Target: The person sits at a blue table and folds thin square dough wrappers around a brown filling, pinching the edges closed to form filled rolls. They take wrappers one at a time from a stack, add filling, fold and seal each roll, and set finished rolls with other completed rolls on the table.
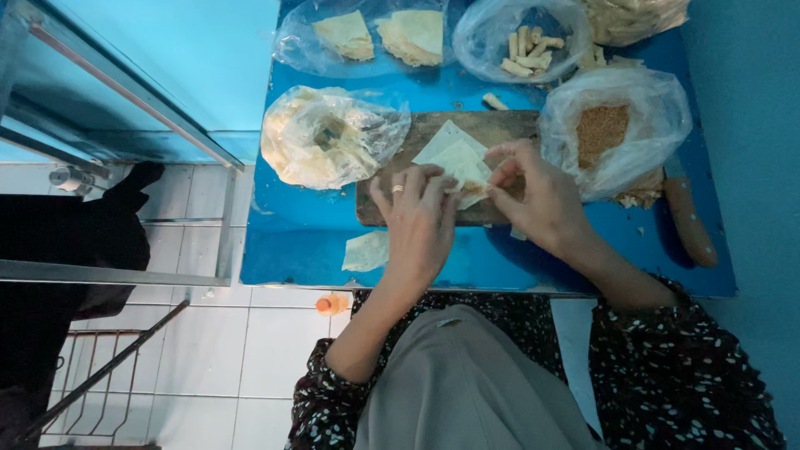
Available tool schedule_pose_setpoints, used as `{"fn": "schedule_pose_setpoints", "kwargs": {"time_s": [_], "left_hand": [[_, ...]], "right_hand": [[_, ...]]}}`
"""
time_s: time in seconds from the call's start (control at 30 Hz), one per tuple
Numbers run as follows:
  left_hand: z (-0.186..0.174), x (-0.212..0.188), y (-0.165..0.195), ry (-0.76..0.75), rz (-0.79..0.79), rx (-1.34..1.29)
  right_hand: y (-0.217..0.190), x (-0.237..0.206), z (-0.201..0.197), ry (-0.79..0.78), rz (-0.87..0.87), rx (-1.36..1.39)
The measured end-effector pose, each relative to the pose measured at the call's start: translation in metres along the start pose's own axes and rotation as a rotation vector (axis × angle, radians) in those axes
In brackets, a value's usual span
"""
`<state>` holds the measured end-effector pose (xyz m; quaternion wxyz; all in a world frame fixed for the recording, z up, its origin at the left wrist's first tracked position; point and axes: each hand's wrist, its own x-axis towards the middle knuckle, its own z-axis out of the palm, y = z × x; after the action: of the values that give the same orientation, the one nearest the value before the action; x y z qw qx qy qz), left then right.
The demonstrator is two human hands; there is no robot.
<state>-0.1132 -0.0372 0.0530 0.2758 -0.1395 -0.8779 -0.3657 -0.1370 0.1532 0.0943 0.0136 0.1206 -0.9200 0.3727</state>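
Both hands pinch a thin, pale, square pastry wrapper (457, 160) lying on a brown wooden cutting board (492, 129): the left hand (419, 218), a ring on one finger, presses its fingertips on the near edge, while the right hand (533, 193) nips the right corner. Left of the board sits a clear plastic bag of pale wrappers (325, 137), right a clear bag of brown crumbs (612, 129), all on a blue table (292, 242).

Light: dim, cool and bluish, even across the frame.
Shadows: soft, faint beneath the plastic bags (333, 137).
Glare: pale sheen on bag wrinkles, upper centre.
Edges: wide-lens bending at left railing (125, 92).
Focus: centre fairly sharp, lower frame softer.
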Motion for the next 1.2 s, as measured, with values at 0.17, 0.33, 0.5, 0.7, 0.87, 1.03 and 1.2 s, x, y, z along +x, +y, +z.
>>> {"fn": "schedule_pose_setpoints", "kwargs": {"time_s": [0.17,0.33,0.5,0.7,0.87,1.03,1.2], "left_hand": [[0.004,-0.007,-0.006,-0.040,0.048,0.024],[0.007,-0.008,-0.010,0.002,0.041,0.066],[0.004,-0.009,-0.012,0.002,0.015,-0.073],[0.004,-0.009,-0.013,0.013,0.013,-0.174],[0.007,-0.009,-0.008,0.058,0.080,-0.093],[-0.003,-0.015,-0.005,0.062,0.108,0.089],[-0.014,-0.022,-0.003,0.082,0.143,0.171]], "right_hand": [[0.012,0.001,0.007,0.027,-0.077,0.225],[0.020,0.002,0.018,0.039,-0.028,0.459],[0.019,0.002,0.020,0.047,-0.046,0.512],[0.018,0.002,0.023,0.037,-0.031,0.486],[0.017,-0.001,0.025,0.025,-0.077,0.472],[0.009,-0.007,0.032,0.078,-0.140,0.384],[0.000,-0.014,0.037,0.125,-0.152,0.216]]}}
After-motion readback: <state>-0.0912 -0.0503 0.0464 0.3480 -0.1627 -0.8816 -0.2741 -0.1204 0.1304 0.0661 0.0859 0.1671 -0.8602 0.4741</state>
